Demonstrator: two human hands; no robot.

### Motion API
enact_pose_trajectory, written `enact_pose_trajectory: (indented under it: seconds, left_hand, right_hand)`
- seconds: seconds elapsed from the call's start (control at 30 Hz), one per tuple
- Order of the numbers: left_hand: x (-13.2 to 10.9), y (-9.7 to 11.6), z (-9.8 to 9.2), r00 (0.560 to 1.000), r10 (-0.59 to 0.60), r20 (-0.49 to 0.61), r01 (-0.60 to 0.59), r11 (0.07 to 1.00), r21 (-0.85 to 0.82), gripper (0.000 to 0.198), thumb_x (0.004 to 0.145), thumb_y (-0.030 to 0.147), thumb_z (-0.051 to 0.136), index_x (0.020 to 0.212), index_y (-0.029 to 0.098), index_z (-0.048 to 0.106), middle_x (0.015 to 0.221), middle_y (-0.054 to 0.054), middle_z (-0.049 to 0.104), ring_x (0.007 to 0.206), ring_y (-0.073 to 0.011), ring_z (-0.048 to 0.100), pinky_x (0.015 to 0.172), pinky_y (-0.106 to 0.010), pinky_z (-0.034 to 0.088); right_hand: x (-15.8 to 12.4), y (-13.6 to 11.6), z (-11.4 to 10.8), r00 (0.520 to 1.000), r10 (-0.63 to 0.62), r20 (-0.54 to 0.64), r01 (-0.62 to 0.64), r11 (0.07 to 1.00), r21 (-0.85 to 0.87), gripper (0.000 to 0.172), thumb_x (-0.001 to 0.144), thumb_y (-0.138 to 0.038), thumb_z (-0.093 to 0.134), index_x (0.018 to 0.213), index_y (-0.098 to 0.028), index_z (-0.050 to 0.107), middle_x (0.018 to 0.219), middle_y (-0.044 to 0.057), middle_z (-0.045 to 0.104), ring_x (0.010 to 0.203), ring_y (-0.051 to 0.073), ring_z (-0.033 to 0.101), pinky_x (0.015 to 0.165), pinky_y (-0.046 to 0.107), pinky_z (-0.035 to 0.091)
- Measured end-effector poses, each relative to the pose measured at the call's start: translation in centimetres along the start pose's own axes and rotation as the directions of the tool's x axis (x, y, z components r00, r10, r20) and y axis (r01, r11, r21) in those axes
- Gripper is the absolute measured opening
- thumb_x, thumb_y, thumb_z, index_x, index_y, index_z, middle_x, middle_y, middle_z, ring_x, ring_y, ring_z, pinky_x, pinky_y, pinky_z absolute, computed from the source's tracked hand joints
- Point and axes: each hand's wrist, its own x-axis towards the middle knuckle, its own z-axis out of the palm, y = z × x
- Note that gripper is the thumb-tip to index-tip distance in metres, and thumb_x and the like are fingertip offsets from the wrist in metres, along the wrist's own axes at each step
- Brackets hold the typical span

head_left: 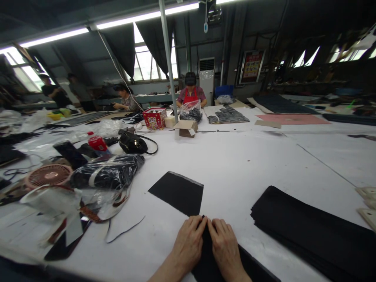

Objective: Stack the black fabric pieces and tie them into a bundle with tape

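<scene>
Both hands meet at the near edge of the table, over a black fabric piece [207, 256]. My left hand [190, 239] pinches its far end from the left side. From the right, my right hand [223, 243] closes on the same end, with the index fingertips almost touching. The fabric runs back toward me beneath the hands, and another part of black cloth shows right of my right wrist. Just beyond the fingertips lies a flat black fabric panel [179, 192] with a greyish strip along its far edge. Thumbs are mostly hidden.
A thick stack of black fabric pieces [311, 231] lies to the right. At left are a pink fan [51, 175], a plastic-wrapped black bundle [108, 172], a black handbag [133, 142] and a red-capped bottle [97, 143]. A pole [167, 47] rises near an open cardboard box [186, 128]; co-workers are beyond.
</scene>
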Motion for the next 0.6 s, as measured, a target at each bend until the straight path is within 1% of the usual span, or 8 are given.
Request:
enact_pose_trajectory:
  seconds: [0.17,0.37,0.5,0.6]
  left_hand:
    - [-0.02,-0.08,0.07,1.0,-0.009,-0.004,0.009,1.0,-0.007,0.065,0.075,0.001,0.039,0.138,0.017,0.043,0.126,-0.01,0.051,0.113,-0.0242,0.046,0.102,-0.039,0.041]
    - [-0.01,0.11,0.2,1.0,-0.023,-0.011,0.023,1.0,-0.011,0.064,0.075,0.0,0.039,0.136,0.016,0.045,0.125,-0.01,0.051,0.113,-0.0242,0.046,0.102,-0.039,0.04]
    - [0.07,0.26,0.08,1.0,-0.027,0.002,0.027,0.999,-0.025,0.063,0.074,0.001,0.04,0.135,0.016,0.045,0.123,-0.01,0.051,0.111,-0.0245,0.045,0.101,-0.039,0.04]
    - [0.02,0.28,-0.37,0.999,-0.042,-0.012,0.041,0.999,-0.027,0.063,0.074,0.001,0.041,0.135,0.016,0.044,0.124,-0.009,0.051,0.112,-0.0241,0.045,0.101,-0.038,0.039]
  right_hand:
    - [0.01,-0.04,0.04,1.0,-0.008,0.01,0.009,1.0,-0.011,0.041,0.082,0.001,0.042,0.116,-0.018,0.054,0.094,0.007,0.058,0.085,0.023,0.052,0.076,0.039,0.043]
    - [-0.16,0.1,0.22,0.999,-0.023,0.035,0.024,1.0,-0.017,0.039,0.082,0.001,0.044,0.116,-0.014,0.055,0.095,0.008,0.058,0.086,0.024,0.051,0.076,0.04,0.042]
    - [0.06,-0.02,0.14,0.999,-0.029,0.041,0.03,0.999,-0.03,0.04,0.08,0.001,0.045,0.117,-0.013,0.055,0.094,0.008,0.058,0.085,0.023,0.051,0.076,0.039,0.042]
    - [0.17,0.18,0.37,0.999,-0.05,0.001,0.05,0.998,-0.028,0.04,0.079,0.0,0.047,0.115,-0.013,0.056,0.093,0.007,0.058,0.083,0.023,0.052,0.074,0.038,0.042]
